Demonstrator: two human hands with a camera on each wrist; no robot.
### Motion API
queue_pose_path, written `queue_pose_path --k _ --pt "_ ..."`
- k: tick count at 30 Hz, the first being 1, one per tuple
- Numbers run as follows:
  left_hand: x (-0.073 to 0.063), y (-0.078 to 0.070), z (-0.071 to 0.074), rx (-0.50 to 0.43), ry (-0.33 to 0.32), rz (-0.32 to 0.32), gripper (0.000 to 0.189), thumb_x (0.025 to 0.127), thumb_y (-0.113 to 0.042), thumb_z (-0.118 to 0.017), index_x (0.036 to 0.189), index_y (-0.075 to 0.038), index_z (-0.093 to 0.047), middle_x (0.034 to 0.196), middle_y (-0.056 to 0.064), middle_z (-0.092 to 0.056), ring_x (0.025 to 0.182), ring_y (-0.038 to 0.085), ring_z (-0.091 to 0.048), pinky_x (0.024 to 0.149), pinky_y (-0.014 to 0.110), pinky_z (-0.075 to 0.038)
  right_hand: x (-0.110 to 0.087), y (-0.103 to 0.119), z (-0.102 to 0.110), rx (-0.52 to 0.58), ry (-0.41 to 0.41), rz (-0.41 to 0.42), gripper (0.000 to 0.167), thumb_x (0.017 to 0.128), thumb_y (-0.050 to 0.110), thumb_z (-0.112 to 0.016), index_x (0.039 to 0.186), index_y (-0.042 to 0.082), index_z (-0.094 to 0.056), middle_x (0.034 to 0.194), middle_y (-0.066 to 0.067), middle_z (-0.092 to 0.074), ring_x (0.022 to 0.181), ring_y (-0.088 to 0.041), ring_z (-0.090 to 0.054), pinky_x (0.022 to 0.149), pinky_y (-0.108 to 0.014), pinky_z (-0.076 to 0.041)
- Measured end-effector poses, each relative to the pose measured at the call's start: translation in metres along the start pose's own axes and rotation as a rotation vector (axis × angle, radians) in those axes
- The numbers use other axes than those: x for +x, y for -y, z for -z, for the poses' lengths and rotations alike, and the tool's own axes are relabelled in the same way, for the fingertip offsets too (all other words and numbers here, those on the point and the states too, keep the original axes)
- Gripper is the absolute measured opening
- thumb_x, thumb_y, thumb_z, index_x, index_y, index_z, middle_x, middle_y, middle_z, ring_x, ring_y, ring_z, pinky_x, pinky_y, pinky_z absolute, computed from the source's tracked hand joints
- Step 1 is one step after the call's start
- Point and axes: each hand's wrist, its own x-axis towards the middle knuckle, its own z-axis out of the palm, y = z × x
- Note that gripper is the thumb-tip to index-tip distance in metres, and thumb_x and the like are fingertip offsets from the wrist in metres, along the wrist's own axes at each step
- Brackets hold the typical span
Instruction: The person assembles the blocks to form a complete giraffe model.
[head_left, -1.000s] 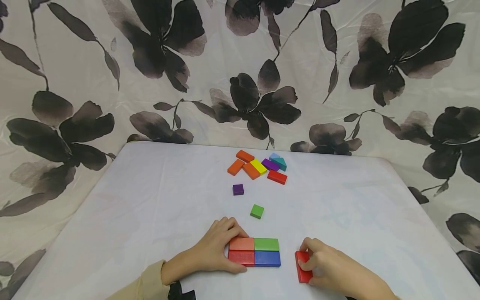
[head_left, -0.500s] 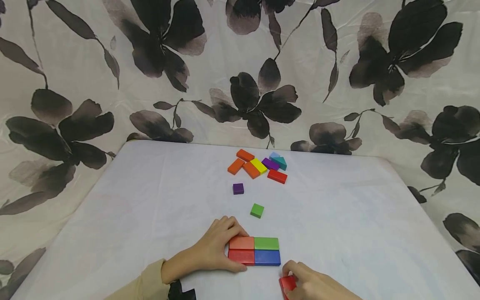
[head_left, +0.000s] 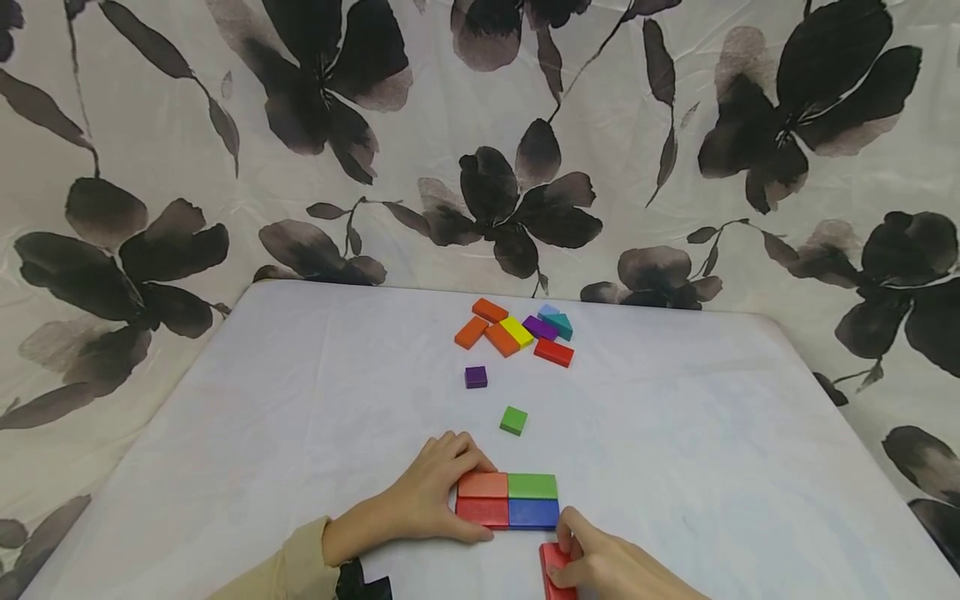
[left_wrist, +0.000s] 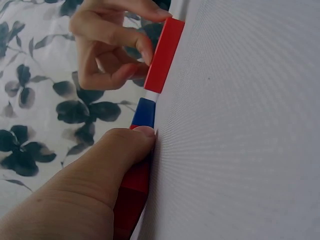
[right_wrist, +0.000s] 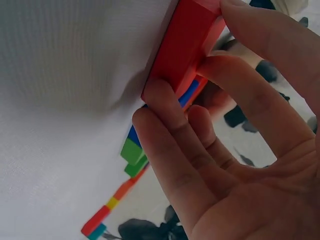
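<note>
In the head view, orange (head_left: 482, 485), green (head_left: 532, 486), red (head_left: 482, 513) and blue (head_left: 533, 514) blocks lie edge to edge as a flat rectangle. My left hand (head_left: 431, 496) holds its left end, fingers at the orange block's far side and thumb at the red block's near side. My right hand (head_left: 615, 567) pinches another red block (head_left: 551, 573), just nearer than the blue block and apart from it. The left wrist view shows that held red block (left_wrist: 164, 57) beyond the blue block (left_wrist: 144, 112). Its face is large in the right wrist view, between fingers and thumb.
A small green block (head_left: 513, 421) and a purple block (head_left: 476, 377) lie beyond the rectangle. Farther back sits a loose cluster with orange, yellow (head_left: 517, 332), purple, teal (head_left: 558, 326) and red (head_left: 553, 352) blocks. A flowered cloth hangs behind the white table (head_left: 300, 400).
My right hand has brought its red block leftward and nearer to me, from right of the rectangle to below its right end. My left hand and the other blocks have stayed in place.
</note>
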Motion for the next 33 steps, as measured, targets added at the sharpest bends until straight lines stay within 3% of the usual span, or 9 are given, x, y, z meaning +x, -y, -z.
queue_pose_path --k 2,3,5,8,12,27,33 --pt "0.0 0.001 -0.001 0.006 -0.007 -0.011 0.054 0.071 -0.063 -0.079 0.114 -0.035 -0.061 0.102 -0.021 -0.045 0.094 0.001 -0.04 0.079 0.026 -0.032 0.004 0.005 -0.003 0.147 -0.043 -0.17 0.022 0.086 0.024 -0.064 0.097 0.013 -0.049 0.073 -0.005 -0.043 0.068 -0.019 -0.049 0.056 -0.032 -0.027" --pt "0.0 0.001 -0.001 0.009 -0.01 -0.016 0.054 0.071 -0.063 -0.079 0.113 -0.035 -0.061 0.102 -0.021 -0.045 0.094 0.001 -0.04 0.079 0.026 -0.032 0.005 0.007 -0.003 0.169 -0.053 -0.206 0.023 0.084 0.025 -0.064 0.096 0.013 -0.049 0.074 -0.005 -0.043 0.07 -0.02 -0.049 0.057 -0.033 -0.026" --pt "0.0 0.002 -0.002 0.012 -0.015 -0.022 0.053 0.071 -0.063 -0.079 0.113 -0.035 -0.061 0.102 -0.021 -0.045 0.093 0.001 -0.04 0.079 0.025 -0.032 0.006 0.007 -0.002 0.169 -0.056 -0.197 0.022 0.087 0.025 -0.065 0.096 0.012 -0.05 0.075 -0.005 -0.044 0.072 -0.019 -0.049 0.057 -0.033 -0.027" --pt "0.0 0.002 -0.002 0.009 -0.013 -0.018 0.053 0.071 -0.062 -0.08 0.113 -0.036 -0.061 0.101 -0.021 -0.045 0.093 0.001 -0.04 0.079 0.025 -0.032 0.004 0.001 0.004 -0.048 -0.004 0.064 0.021 0.093 0.027 -0.069 0.104 0.01 -0.066 0.085 0.003 -0.045 0.078 -0.01 -0.05 0.058 -0.025 -0.037" --pt "0.0 0.002 -0.003 0.005 -0.011 -0.014 0.053 0.071 -0.061 -0.08 0.113 -0.036 -0.061 0.101 -0.021 -0.045 0.093 0.001 -0.04 0.079 0.026 -0.032 0.001 -0.007 0.011 -0.338 -0.02 0.389 0.032 0.083 0.029 -0.081 0.113 0.021 -0.077 0.096 0.013 -0.041 0.085 0.004 -0.047 0.065 -0.014 -0.045" --pt "-0.001 0.002 -0.002 0.006 -0.005 -0.005 0.053 0.071 -0.061 -0.08 0.113 -0.036 -0.061 0.102 -0.02 -0.046 0.094 0.001 -0.04 0.08 0.026 -0.033 0.002 -0.005 0.011 -0.369 -0.015 0.377 0.038 0.083 0.033 -0.08 0.119 0.022 -0.074 0.096 0.013 -0.04 0.086 0.005 -0.045 0.064 -0.014 -0.045" --pt "-0.001 0.001 -0.003 -0.003 0.005 0.01 0.053 0.071 -0.061 -0.08 0.113 -0.035 -0.061 0.102 -0.021 -0.046 0.095 0.001 -0.04 0.08 0.027 -0.033 -0.003 -0.006 0.023 -0.335 -0.043 0.458 0.045 0.087 0.04 -0.076 0.125 0.016 -0.07 0.104 0.011 -0.043 0.088 0.001 -0.05 0.069 -0.015 -0.049"
